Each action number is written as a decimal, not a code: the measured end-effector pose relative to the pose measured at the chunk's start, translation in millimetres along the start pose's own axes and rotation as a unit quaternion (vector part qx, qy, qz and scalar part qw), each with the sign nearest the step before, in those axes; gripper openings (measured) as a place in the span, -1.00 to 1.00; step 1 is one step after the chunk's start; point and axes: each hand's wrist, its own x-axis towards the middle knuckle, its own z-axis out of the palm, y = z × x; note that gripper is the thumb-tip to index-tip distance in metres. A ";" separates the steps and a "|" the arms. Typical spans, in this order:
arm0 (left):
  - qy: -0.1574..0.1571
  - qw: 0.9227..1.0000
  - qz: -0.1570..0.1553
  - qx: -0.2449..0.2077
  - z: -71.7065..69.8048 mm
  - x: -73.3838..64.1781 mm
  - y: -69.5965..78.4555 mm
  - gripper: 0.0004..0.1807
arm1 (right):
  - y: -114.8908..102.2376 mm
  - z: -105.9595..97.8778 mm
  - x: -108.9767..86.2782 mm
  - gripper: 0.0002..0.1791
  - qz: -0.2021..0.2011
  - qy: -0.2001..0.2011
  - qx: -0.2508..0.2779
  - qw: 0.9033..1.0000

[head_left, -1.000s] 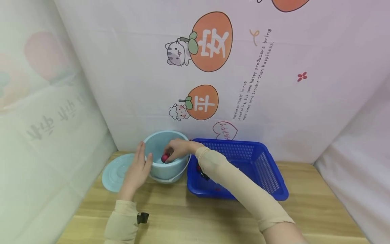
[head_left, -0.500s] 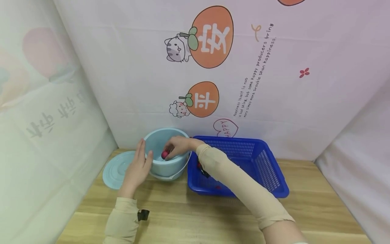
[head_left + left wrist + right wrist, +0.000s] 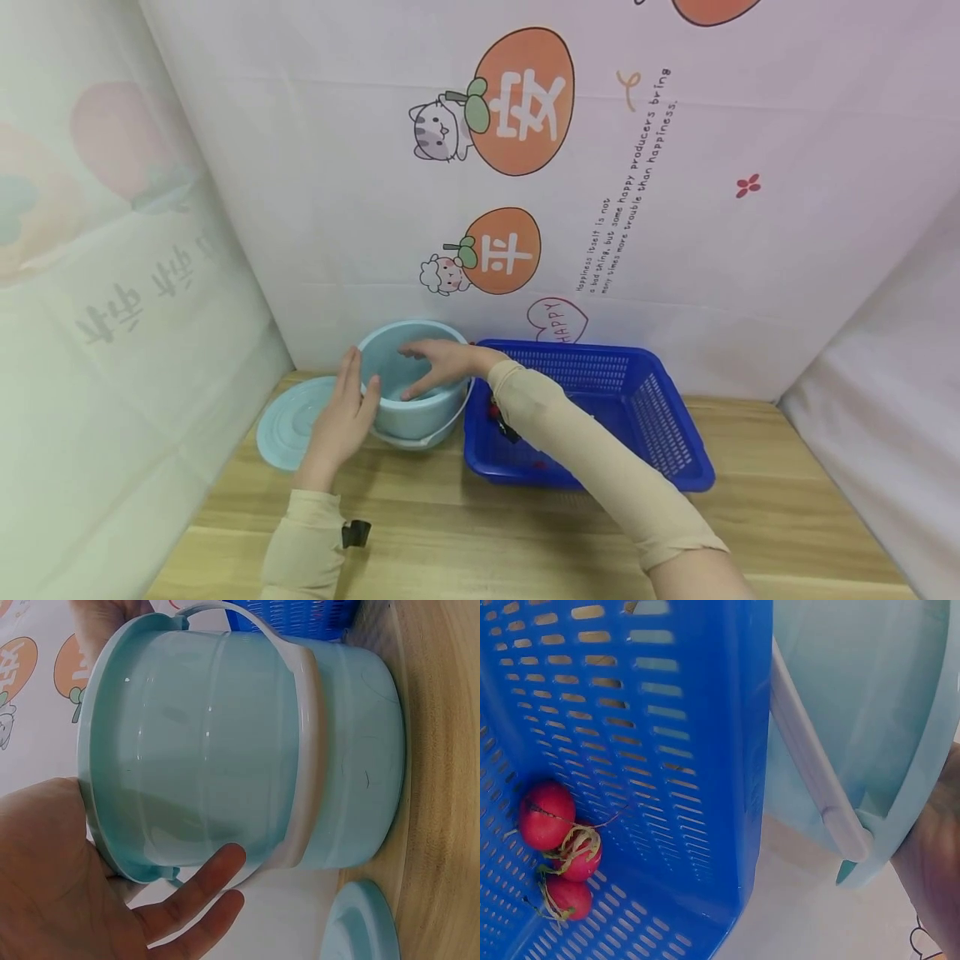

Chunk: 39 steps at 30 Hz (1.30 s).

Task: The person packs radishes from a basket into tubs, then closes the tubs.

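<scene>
A light blue bucket (image 3: 416,423) stands upright on the table, its white handle (image 3: 307,750) hanging down around its side. My right hand (image 3: 442,364) reaches in over the bucket's right rim, fingers and thumb spread apart, nothing seen between them. At the left rim my left hand (image 3: 339,425) rests with fairly straight fingers against the bucket's outside. To the right is a blue basket (image 3: 678,425); the right wrist view shows several red radishes (image 3: 547,816) with wilted stems in its corner. The bucket's floor is mostly hidden in the head view.
A round light blue lid (image 3: 288,421) lies on the wooden table (image 3: 450,533) left of the bucket. Right behind the bucket and basket hangs a printed white cloth (image 3: 337,208). More cloth closes off both sides.
The radish my right hand held inside the bucket has been let go and is out of sight. The fingers of that hand have spread. My left hand stays at the rim.
</scene>
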 end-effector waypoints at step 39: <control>0.026 1.000 0.011 -0.005 2.7 -0.2 0.6 -0.22 | 34.0 19.4 -12.7 -0.69 -0.138 0.190 0.327 0.916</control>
